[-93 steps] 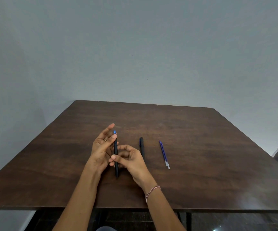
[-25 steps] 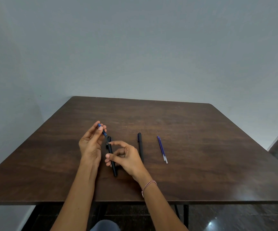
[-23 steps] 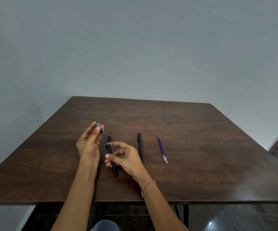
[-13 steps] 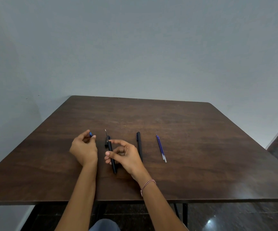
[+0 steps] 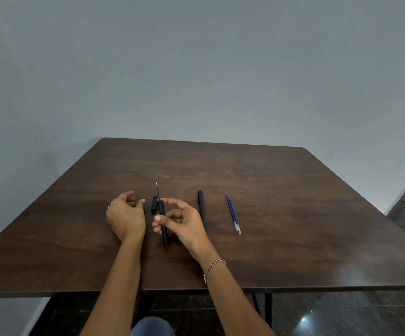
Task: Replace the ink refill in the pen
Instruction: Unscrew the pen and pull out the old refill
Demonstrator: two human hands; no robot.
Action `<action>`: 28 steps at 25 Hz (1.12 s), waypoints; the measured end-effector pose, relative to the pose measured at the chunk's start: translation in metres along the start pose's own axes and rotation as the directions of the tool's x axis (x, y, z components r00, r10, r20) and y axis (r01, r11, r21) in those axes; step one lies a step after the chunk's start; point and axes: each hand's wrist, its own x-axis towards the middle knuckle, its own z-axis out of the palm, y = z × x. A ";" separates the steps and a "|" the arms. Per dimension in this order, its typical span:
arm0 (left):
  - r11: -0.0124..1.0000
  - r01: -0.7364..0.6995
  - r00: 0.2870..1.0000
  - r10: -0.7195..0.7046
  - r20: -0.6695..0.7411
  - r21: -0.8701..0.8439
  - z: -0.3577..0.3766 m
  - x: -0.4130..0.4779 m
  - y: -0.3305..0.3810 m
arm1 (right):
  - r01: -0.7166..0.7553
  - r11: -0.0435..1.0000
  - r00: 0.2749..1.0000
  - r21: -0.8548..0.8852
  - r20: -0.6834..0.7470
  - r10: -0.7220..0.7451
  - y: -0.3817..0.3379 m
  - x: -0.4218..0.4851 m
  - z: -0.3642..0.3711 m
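Dark wood bench (image 5: 293, 214), things in a row near the front edge.

Right hand (image 5: 184, 223): thumb and forefinger pinch the black pen barrel (image 5: 165, 238) mid-length, other fingers curled under. Left hand (image 5: 126, 215) rests on the bench just left of the barrel, fingers loosely curled. Cannot tell if it holds anything.

The barrel's long axis runs near to far, with the far end leaning slightly left. A second black pen part (image 5: 201, 204), probably the cap, lies just right of the right hand and parallel to the barrel.

The loose blue refill (image 5: 232, 213) lies further right, apart from both hands, on the same near-far axis with its clear end toward the person. The right hand is nearer to it.

A small black piece (image 5: 154, 204) lies on the bench beside the barrel's far end. The thin old refill tip (image 5: 157, 191) sticks out of that end, pointing away.

Judgement: the old refill is pulled out next, along the barrel axis. The left hand is the free one and sits close to the tip.

No brand, label or writing is readable.
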 end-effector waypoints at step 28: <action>0.618 0.388 0.835 0.079 0.545 -0.684 -0.004 -0.006 0.012 | -0.012 0.999 0.998 0.040 -0.068 0.014 0.004 0.004 -0.004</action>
